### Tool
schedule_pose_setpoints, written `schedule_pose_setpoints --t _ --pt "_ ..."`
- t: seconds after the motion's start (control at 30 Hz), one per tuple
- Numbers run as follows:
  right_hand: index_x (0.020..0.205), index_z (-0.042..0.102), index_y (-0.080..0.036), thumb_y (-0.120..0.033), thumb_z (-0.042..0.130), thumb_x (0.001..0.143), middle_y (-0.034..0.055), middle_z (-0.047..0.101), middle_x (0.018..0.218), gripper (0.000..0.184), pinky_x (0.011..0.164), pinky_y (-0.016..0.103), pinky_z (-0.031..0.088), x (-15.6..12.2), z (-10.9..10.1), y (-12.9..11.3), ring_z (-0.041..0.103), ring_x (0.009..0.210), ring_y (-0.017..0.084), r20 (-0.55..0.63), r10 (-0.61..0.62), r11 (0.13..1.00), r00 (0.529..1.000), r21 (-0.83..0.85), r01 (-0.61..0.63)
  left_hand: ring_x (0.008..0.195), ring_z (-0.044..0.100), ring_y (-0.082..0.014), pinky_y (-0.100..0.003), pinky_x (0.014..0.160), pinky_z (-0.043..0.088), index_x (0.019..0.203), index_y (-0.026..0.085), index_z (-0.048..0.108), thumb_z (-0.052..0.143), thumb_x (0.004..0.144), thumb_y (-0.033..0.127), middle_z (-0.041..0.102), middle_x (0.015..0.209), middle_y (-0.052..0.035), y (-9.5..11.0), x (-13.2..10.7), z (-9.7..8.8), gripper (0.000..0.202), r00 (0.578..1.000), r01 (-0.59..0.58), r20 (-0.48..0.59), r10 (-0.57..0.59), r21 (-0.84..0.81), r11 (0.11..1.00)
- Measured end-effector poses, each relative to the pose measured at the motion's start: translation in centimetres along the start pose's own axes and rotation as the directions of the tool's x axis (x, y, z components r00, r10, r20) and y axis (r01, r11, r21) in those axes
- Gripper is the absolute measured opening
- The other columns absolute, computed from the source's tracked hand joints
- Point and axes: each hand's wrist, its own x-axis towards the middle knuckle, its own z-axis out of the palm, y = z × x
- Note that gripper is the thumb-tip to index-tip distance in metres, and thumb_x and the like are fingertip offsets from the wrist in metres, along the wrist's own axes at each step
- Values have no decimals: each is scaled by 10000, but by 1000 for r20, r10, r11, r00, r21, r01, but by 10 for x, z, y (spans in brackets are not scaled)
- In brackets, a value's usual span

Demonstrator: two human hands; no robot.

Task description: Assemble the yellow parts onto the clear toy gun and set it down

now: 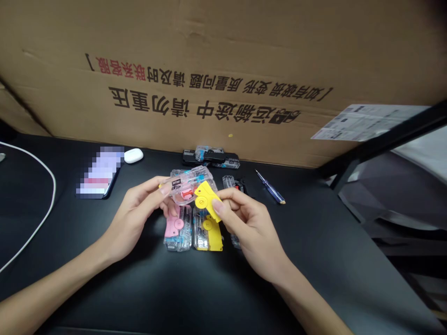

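Note:
Pinched in my left hand (141, 207) is a clear plastic toy gun body (190, 182), raised above the table, with red and pink parts showing inside. My right hand (249, 223) grips a yellow plastic grip piece (208, 201) between thumb and fingers. This piece meets or overlaps the right end of the clear body; whether they are joined I cannot tell. Below my hands lie a clear toy gun with a pink grip (173, 225) and another with a yellow grip (214, 235). A further clear toy gun (228, 184) is partly hidden behind my right hand.
Several clear and black toy guns (211, 157) are piled by the large cardboard box (195, 42). A blue screwdriver (270, 187) lies to the right. On the left are a phone (101, 174), a white earbud case (133, 156) and a white cable (52, 186). A black metal bar (384, 142) slants across the right.

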Motion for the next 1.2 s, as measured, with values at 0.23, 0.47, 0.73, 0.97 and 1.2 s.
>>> schedule_pose_setpoints --t 0.23,0.47,0.73,0.97,1.2 --pt "947 732 -214 -687 857 979 -64 465 694 491 588 286 310 2 -3 0 340 623 117 62 18 999 998 37 -20 845 731 -199 -303 780 567 1363 218 841 749 1108 486 824 1006 -63 0 0 -1 381 998 8 -56 -10 -27 1000" --pt "1025 773 -216 -676 788 1026 -67 429 684 460 592 301 283 0 0 -2 330 629 133 173 84 996 981 -29 -80 1220 748 -288 -334 1009 580 1313 240 881 775 1085 479 838 1355 -91 0 -2 2 347 996 6 -85 -5 14 1000" --pt "994 720 -226 -636 750 1074 -67 461 683 419 559 283 292 -2 -1 -1 349 605 121 138 27 999 990 19 -30 921 755 -222 -323 807 615 1304 225 877 804 1048 357 847 1205 -99 -1 -2 -1 296 995 -30 -102 22 -84 996" --pt "1028 676 -234 -667 758 1066 -79 491 657 443 573 269 327 -4 -3 -2 390 591 119 210 40 996 977 69 -55 780 745 -154 -275 792 651 1402 300 834 865 1040 346 850 1056 -36 7 -7 8 366 993 -75 -97 70 -53 996" --pt "1126 755 -243 -624 803 1048 -12 662 834 391 627 269 413 -8 0 -1 510 682 139 298 25 987 954 147 -72 736 771 -161 -274 713 658 1376 294 811 844 1065 366 830 956 -26 12 -11 17 321 998 -64 -26 63 -35 997"
